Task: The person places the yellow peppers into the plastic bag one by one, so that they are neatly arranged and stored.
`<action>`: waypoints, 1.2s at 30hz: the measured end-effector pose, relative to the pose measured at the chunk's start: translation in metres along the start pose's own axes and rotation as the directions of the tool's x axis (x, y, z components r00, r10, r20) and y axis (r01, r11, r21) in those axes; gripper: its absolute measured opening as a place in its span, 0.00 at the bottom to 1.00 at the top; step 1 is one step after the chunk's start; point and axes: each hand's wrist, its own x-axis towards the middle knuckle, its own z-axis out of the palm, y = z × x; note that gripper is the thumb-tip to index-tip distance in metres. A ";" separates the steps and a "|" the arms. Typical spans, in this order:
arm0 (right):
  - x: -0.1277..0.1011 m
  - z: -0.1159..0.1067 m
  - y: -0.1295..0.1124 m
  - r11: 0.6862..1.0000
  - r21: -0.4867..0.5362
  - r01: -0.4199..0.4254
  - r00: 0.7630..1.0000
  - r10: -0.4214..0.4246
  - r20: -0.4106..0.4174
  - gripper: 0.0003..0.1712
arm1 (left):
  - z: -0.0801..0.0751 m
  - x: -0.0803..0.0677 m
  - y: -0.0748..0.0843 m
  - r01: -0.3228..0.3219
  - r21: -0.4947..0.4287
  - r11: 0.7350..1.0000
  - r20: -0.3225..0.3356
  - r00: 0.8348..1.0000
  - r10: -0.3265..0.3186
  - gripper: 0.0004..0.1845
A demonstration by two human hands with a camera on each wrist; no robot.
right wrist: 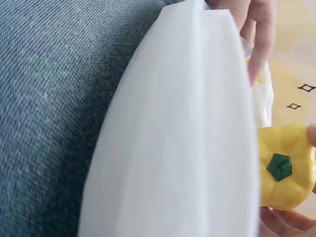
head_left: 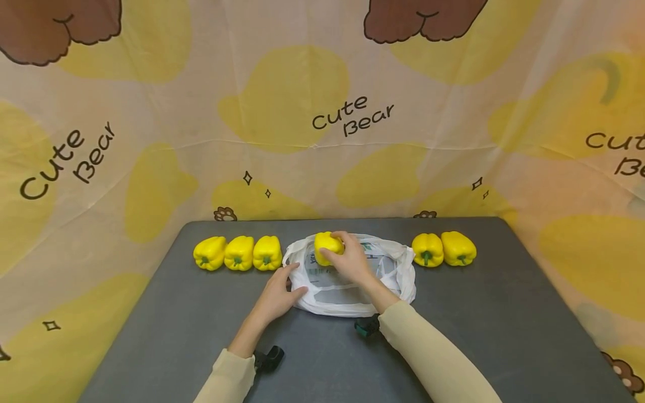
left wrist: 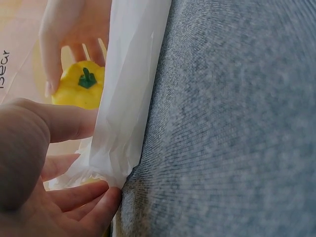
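Note:
A white plastic bag (head_left: 332, 309) lies with its mouth spread wide on the grey table. Over the far left part of that mouth, my right hand (head_left: 350, 260) holds a yellow bell pepper (head_left: 326, 246) between thumb and fingers. The green stem of this pepper (left wrist: 88, 79) faces the camera in the left wrist view. My left hand (head_left: 276, 294) touches the bag's left rim, thumb and fingers spread apart. In the left wrist view, the white bag wall (left wrist: 126, 98) hides the thumb tip, while fingertips (left wrist: 112, 195) rest against the plastic.
Three yellow bell peppers (head_left: 239, 253) sit in a row left of the bag. Two more peppers (head_left: 428, 250) stand at its right, close to the rim. A printed cloth (head_left: 282, 101) hangs behind the grey table (head_left: 201, 313).

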 end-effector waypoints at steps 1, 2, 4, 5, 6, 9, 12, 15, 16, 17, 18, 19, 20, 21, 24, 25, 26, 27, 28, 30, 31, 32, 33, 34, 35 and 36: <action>0.000 0.001 0.000 1.000 0.001 0.003 1.000 -0.003 0.001 0.32 | 0.000 0.000 0.000 0.000 0.000 1.000 0.001 1.000 0.000 0.33; 0.001 0.002 0.001 1.000 -0.003 0.004 1.000 -0.004 0.003 0.32 | 0.000 0.000 0.000 0.000 -0.001 1.000 0.001 1.000 0.000 0.33; 0.001 0.004 0.000 1.000 -0.006 0.005 1.000 -0.005 0.003 0.32 | 0.000 -0.001 0.000 -0.008 -0.001 1.000 0.000 1.000 0.008 0.33; 0.001 0.005 -0.001 1.000 -0.004 0.004 1.000 -0.004 0.005 0.32 | 0.000 0.000 0.001 -0.011 -0.004 1.000 0.000 1.000 0.011 0.33; 0.001 0.006 -0.002 1.000 -0.003 -0.005 1.000 0.005 0.007 0.32 | 0.000 0.000 0.001 -0.013 -0.005 1.000 0.000 1.000 0.013 0.33; 0.000 0.008 -0.005 1.000 0.001 -0.024 1.000 0.024 0.009 0.33 | 0.000 0.001 0.001 -0.023 -0.004 1.000 -0.002 1.000 0.023 0.33; -0.001 0.009 -0.008 0.999 -0.006 -0.041 0.999 0.041 0.008 0.33 | 0.001 0.002 0.002 -0.026 0.001 1.000 0.001 1.000 0.026 0.33; -0.002 0.010 -0.009 0.999 -0.019 -0.045 0.999 0.046 0.015 0.33 | 0.002 0.002 0.002 -0.025 0.003 1.000 0.008 1.000 0.025 0.33; -0.002 0.010 -0.009 0.999 -0.026 -0.042 0.999 0.043 0.021 0.34 | 0.002 0.001 0.002 -0.031 0.002 1.000 0.008 1.000 0.030 0.33; -0.002 0.009 -0.010 0.999 -0.030 -0.036 0.999 0.037 0.026 0.33 | 0.002 0.001 0.003 -0.031 0.002 1.000 0.009 0.999 0.031 0.33; -0.003 0.009 -0.010 0.999 -0.035 -0.029 0.999 0.030 0.032 0.33 | 0.002 0.001 0.003 -0.036 0.004 0.999 0.008 0.999 0.036 0.33; -0.003 0.009 -0.010 0.999 -0.040 -0.024 0.999 0.026 0.040 0.33 | 0.002 0.001 0.003 -0.038 0.004 0.999 0.008 0.999 0.038 0.33; -0.003 0.009 -0.010 0.999 -0.045 -0.018 0.999 0.020 0.047 0.33 | 0.002 0.001 0.003 -0.038 0.008 0.999 0.006 0.999 0.038 0.33; -0.003 0.009 -0.010 0.999 -0.051 -0.017 0.998 0.020 0.056 0.34 | 0.002 0.001 0.002 -0.039 0.012 0.999 0.006 0.999 0.039 0.33; -0.005 0.008 -0.010 0.998 -0.054 -0.017 0.996 0.022 0.081 0.34 | 0.002 0.000 0.002 -0.038 0.019 0.999 0.001 0.999 0.038 0.33; -0.005 0.008 -0.010 0.998 -0.054 -0.024 0.995 0.028 0.091 0.34 | 0.002 0.000 0.002 -0.035 0.022 0.999 0.000 0.999 0.035 0.33; -0.006 0.007 -0.010 0.998 -0.052 -0.028 0.995 0.033 0.099 0.34 | 0.002 0.000 0.002 -0.036 0.026 0.999 0.001 0.999 0.036 0.33; -0.006 0.007 -0.010 0.998 -0.051 -0.032 0.994 0.037 0.105 0.34 | 0.002 0.000 0.002 -0.035 0.025 0.999 0.003 0.999 0.035 0.33; -0.006 0.006 -0.011 0.998 -0.050 -0.033 0.993 0.038 0.111 0.34 | 0.002 0.000 0.002 -0.035 0.023 0.999 0.003 0.999 0.035 0.33; -0.007 0.003 -0.013 0.998 -0.061 -0.033 0.992 0.041 0.121 0.34 | 0.002 0.000 0.001 -0.030 0.023 0.999 0.006 1.000 0.030 0.33; -0.007 0.001 -0.014 0.997 -0.067 -0.030 0.991 0.038 0.124 0.34 | 0.001 0.000 0.001 -0.033 0.023 0.999 0.005 0.999 0.033 0.33; -0.008 -0.001 -0.015 0.997 -0.071 -0.025 0.991 0.033 0.128 0.34 | 0.001 0.000 0.001 -0.033 0.021 0.999 0.004 0.999 0.033 0.33; -0.008 -0.004 -0.016 0.997 -0.080 -0.018 0.991 0.028 0.128 0.34 | 0.001 0.000 0.000 -0.031 0.020 0.999 0.005 1.000 0.031 0.33; -0.008 -0.007 -0.017 0.996 -0.083 -0.014 0.991 0.025 0.131 0.34 | 0.001 0.000 0.000 -0.033 0.020 0.999 0.002 0.999 0.033 0.33; -0.008 -0.010 -0.018 0.996 -0.086 -0.008 0.991 0.020 0.133 0.34 | 0.001 0.000 0.000 -0.034 0.019 0.999 0.001 0.999 0.034 0.33; -0.008 -0.013 -0.019 0.996 -0.084 0.000 0.991 0.011 0.132 0.33 | 0.001 0.000 -0.001 -0.038 0.021 0.999 -0.001 0.999 0.038 0.33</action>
